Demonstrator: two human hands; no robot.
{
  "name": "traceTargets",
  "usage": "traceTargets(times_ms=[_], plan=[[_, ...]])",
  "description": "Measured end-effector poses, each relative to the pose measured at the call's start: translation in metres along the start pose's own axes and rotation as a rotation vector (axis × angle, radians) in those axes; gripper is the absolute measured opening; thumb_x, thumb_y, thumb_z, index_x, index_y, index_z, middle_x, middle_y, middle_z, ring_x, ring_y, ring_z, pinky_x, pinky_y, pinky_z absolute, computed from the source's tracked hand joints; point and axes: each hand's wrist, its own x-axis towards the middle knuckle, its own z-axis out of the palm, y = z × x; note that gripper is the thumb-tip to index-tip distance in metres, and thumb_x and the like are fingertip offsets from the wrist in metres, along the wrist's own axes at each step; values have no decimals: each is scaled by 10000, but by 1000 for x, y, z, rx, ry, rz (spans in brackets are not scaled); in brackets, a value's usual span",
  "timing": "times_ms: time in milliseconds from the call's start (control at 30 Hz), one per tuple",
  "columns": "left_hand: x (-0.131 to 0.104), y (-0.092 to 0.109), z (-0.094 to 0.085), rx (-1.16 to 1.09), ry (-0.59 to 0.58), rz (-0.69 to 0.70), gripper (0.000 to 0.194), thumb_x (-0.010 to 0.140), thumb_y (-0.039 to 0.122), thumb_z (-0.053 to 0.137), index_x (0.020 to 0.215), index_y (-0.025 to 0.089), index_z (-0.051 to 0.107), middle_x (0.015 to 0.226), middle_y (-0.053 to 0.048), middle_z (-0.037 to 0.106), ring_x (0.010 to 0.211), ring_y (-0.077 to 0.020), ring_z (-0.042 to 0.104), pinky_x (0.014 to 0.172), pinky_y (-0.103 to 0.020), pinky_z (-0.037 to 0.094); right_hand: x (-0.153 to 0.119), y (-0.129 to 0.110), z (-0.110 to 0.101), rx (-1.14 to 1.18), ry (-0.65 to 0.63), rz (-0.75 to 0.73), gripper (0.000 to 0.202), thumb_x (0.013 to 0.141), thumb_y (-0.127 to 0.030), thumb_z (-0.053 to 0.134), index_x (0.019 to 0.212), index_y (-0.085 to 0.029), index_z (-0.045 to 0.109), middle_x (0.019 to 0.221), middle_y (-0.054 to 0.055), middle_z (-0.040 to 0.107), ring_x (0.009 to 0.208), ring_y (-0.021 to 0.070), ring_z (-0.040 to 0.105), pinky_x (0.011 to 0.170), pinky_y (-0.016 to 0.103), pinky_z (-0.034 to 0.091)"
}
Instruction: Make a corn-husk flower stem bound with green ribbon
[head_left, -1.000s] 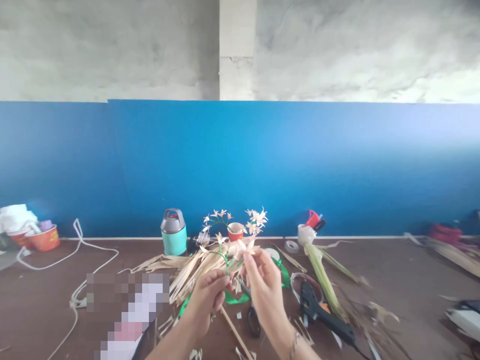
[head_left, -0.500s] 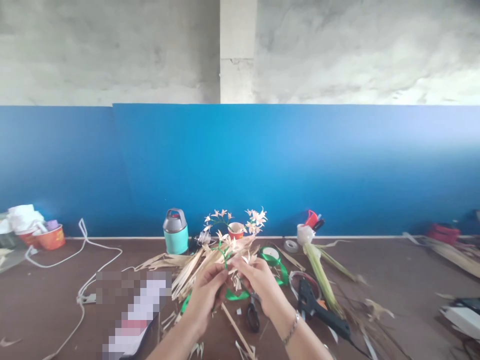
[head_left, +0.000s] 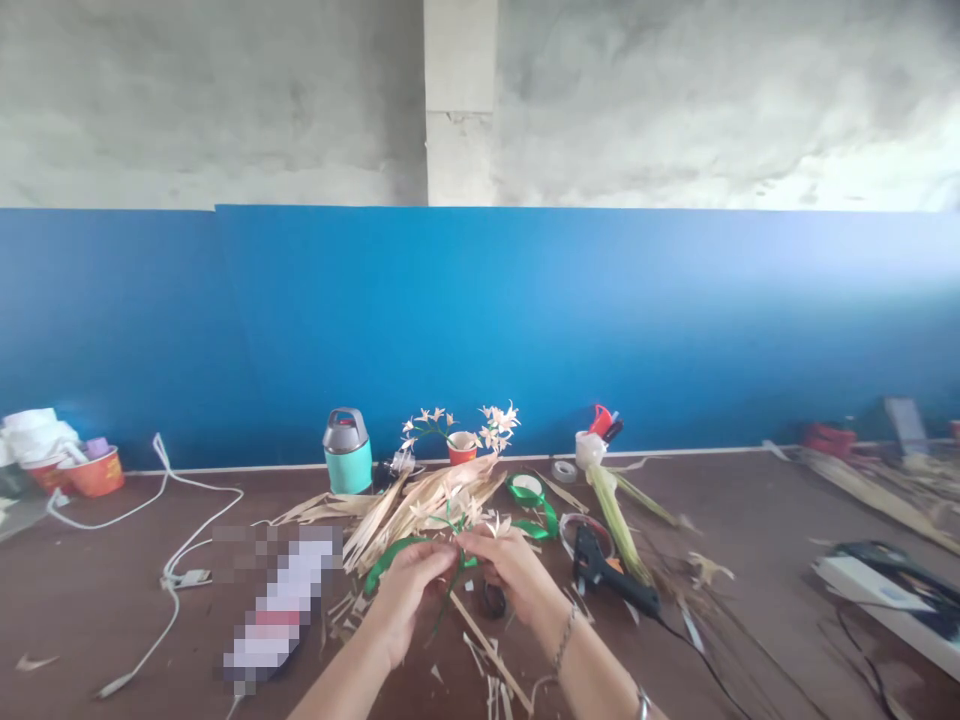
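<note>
My left hand point(head_left: 414, 578) is closed in a pinch on the green stem of a small flower spray point(head_left: 454, 508) with pale petals. Close against it, my right hand point(head_left: 510, 568) has thumb and fingers pressed together beside the stem, at a pale flower point(head_left: 496, 527). What exactly the right fingertips grip is too small to tell. Pale dried husks point(head_left: 420, 497) lie just beyond both hands. Green ribbon point(head_left: 391, 562) curves behind the left hand. Black scissors point(head_left: 494, 600) are partly hidden under the right hand.
A red paper cup point(head_left: 462, 450) holds more flower stems at the back. Left of it stands a teal flask point(head_left: 349, 468). A black glue gun point(head_left: 611, 577) lies right of my hands, near green stalks point(head_left: 619, 520). White cables point(head_left: 172, 540) cross the left side.
Both hands have drawn together at the stem, and the flower spray sits lower and tilts more. More green ribbon shows behind the left hand. The camera view has shifted slightly right.
</note>
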Motion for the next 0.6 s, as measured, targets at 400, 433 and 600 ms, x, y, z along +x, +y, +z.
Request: traceTargets(times_ms=[400, 433, 600], plan=[[4, -18, -13, -201, -20, -186, 294, 494, 295, 867, 598, 147, 635, 525, 41, 585, 480, -61, 501, 478, -169, 338, -3, 19, 6, 111, -69, 98, 342, 509, -374, 770, 560, -163, 506, 448, -104, 340, 412, 28, 198, 431, 225, 78], [5, -19, -13, -193, -17, -181, 299, 489, 294, 869, 583, 145, 627, 505, 48, 568, 466, -54, 481, 471, -167, 328, -3, 20, 6, 123, -76, 109, 356, 498, -379, 780, 561, -163, 503, 451, -104, 341, 416, 28, 201, 431, 223, 80], [5, -18, -12, -164, -35, -117, 302, 513, 291, 856, 537, 147, 592, 473, 59, 534, 445, -50, 437, 467, -176, 306, -6, 22, 6, 158, -105, 127, 378, 530, -403, 783, 577, -161, 496, 474, -96, 356, 433, 33, 216, 430, 214, 82]])
